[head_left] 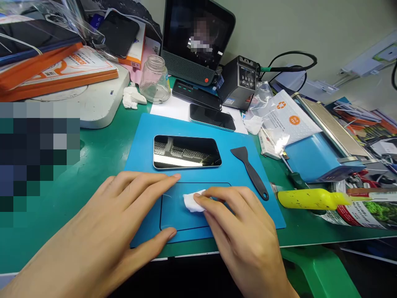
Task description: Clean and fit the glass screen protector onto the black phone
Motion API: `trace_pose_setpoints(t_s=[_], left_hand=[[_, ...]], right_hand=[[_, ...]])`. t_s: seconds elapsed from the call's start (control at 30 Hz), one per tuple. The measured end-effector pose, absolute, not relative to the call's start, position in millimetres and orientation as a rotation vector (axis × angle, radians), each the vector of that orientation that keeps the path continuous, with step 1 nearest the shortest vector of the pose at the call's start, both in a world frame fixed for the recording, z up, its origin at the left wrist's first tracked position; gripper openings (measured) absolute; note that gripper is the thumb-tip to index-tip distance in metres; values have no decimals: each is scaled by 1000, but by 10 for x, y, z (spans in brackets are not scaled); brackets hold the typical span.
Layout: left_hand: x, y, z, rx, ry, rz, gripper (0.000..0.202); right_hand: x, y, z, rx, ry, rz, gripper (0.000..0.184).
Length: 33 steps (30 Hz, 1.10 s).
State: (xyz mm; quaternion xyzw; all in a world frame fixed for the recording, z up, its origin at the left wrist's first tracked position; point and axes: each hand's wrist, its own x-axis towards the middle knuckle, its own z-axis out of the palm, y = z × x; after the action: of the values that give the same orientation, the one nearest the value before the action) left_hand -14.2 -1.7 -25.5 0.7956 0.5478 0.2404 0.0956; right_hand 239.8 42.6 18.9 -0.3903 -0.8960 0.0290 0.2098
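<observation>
A clear phone cover glass (176, 215) with a thin black border lies flat on the blue mat (139, 145). My left hand (127, 207) spans its left end, with a finger by the far edge and the thumb at the near edge. In my right hand (242, 223), thumb and fingers pinch a folded white wipe (192, 201), which rests on the glass. Beyond it lies a phone (187, 153) with a dark, reflective screen. A black plastic scraper (249, 171) rests on the mat's right side.
A glass jar (155, 80), crumpled white tissue (133, 97) and another phone (212, 117) stand or lie behind the mat. To the right are a yellow bottle (310, 199) and a bubble mailer (291, 116). A screen device (192, 45) stands at the back.
</observation>
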Motion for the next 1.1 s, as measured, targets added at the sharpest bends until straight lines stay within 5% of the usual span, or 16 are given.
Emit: trace_pose_setpoints(t_s=[1.1], left_hand=[[-73,47,-269,2385,1631,749,65]], right_hand=[[2109,446,195,-1052,-2597,-143,31]])
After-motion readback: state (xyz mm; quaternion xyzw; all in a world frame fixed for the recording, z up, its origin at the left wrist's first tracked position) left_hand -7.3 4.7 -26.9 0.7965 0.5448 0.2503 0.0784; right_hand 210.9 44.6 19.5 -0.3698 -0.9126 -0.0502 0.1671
